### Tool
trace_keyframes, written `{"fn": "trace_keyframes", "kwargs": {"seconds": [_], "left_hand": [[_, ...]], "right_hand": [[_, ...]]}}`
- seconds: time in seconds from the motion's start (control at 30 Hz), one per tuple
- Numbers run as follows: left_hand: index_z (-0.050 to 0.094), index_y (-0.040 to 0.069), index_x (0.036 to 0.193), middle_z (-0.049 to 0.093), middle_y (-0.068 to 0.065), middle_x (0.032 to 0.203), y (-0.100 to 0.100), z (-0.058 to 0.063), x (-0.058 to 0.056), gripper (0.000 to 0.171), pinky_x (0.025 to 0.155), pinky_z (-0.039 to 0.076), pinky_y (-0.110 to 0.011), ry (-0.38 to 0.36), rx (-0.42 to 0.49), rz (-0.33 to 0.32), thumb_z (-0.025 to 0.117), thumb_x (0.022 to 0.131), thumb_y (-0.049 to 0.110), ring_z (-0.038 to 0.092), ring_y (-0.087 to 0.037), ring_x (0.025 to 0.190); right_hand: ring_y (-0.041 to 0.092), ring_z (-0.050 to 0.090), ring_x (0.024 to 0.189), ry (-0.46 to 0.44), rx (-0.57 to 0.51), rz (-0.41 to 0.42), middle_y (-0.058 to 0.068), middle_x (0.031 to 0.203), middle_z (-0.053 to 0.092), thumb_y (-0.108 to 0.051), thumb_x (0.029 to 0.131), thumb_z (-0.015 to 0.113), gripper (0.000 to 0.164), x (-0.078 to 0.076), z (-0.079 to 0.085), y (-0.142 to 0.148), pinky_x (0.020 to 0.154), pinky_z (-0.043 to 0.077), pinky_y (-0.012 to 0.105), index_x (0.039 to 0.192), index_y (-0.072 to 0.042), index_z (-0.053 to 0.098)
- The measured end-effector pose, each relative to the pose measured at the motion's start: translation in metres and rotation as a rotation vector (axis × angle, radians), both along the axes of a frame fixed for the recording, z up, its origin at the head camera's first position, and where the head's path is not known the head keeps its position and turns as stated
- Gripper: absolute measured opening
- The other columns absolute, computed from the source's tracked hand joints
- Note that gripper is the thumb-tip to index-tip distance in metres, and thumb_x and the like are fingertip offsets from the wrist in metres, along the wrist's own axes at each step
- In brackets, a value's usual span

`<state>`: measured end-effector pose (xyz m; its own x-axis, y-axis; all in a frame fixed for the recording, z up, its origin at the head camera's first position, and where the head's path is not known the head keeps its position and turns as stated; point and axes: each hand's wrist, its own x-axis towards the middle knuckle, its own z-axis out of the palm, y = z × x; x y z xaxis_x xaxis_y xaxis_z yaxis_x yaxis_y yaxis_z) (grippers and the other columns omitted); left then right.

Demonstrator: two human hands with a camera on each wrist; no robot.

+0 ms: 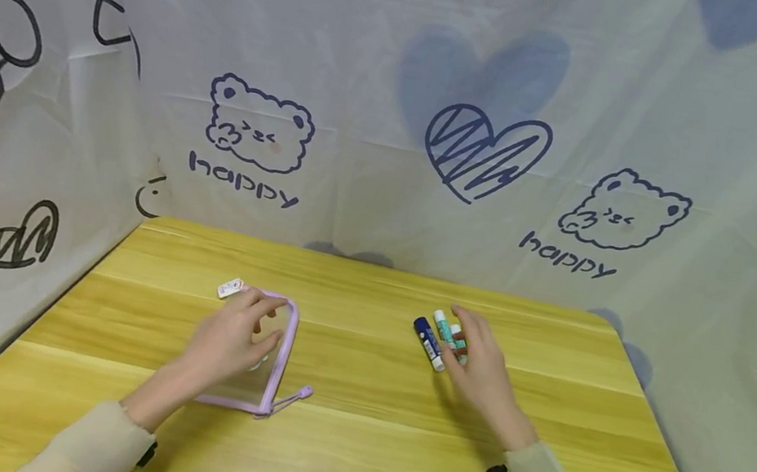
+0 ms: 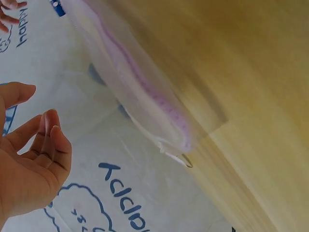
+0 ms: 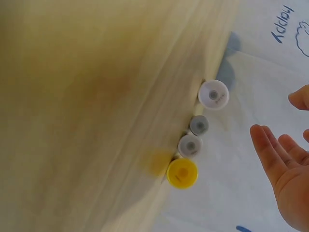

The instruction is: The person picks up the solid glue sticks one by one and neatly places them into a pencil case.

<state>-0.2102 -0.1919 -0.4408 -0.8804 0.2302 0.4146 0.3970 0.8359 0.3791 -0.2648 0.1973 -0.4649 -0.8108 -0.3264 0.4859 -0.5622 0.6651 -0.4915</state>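
A see-through pouch with a lilac zip edge (image 1: 288,341) lies flat on the table at left. My left hand (image 1: 230,338) hovers over it, fingers loosely bent and nothing between them; the left wrist view shows a gap between that hand and the pouch (image 2: 145,92). At right, a dark blue tube (image 1: 427,341) with a white end, like a glue stick, lies beside teal-and-white tubes (image 1: 443,326). Just above these is my right hand (image 1: 485,372), partly covering them, its fingers relaxed and holding nothing. The right wrist view shows the tubes' round ends, one yellow (image 3: 182,173).
The pouch has a white tag (image 1: 230,288) at its far corner and a lilac zip pull (image 1: 304,393) at its near one. Behind the wooden table (image 1: 345,445) hangs a pale printed cloth (image 1: 370,103), which also closes off both sides.
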Motion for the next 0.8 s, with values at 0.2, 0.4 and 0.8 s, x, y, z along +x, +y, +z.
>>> {"fn": "trace_keyframes", "kwargs": {"seconds": [0.2, 0.4, 0.8], "left_hand": [[0.069, 0.008, 0.132, 0.068, -0.009, 0.118, 0.001, -0.007, -0.006, 0.046, 0.055, 0.055, -0.023, 0.016, -0.073, -0.027, 0.08, 0.089, 0.017, 0.062, -0.015, 0.079], [0.069, 0.004, 0.13, 0.068, -0.01, 0.114, 0.002, -0.013, -0.011, 0.046, 0.057, 0.057, -0.027, -0.006, -0.131, -0.06, 0.08, 0.087, 0.016, 0.067, -0.021, 0.086], [0.066, -0.003, 0.132, 0.062, -0.011, 0.106, 0.006, -0.023, -0.02, 0.053, 0.058, 0.055, -0.026, -0.15, -0.177, -0.06, 0.081, 0.087, 0.022, 0.062, -0.019, 0.083]], "right_hand": [[0.034, 0.068, 0.099, -0.042, 0.085, 0.006, 0.021, 0.142, 0.054, -0.006, 0.096, 0.072, 0.063, -0.01, -0.003, -0.005, 0.079, 0.068, 0.037, 0.153, -0.005, 0.045], [0.035, 0.068, 0.101, -0.042, 0.209, -0.004, 0.021, 0.143, 0.055, -0.013, 0.098, 0.072, 0.059, -0.022, -0.004, -0.008, 0.087, 0.064, 0.051, 0.151, -0.007, 0.049], [0.028, 0.066, 0.099, -0.1, 0.295, 0.022, 0.019, 0.136, 0.059, -0.013, 0.096, 0.074, 0.055, -0.038, -0.01, -0.007, 0.082, 0.063, 0.045, 0.147, -0.004, 0.054]]}}
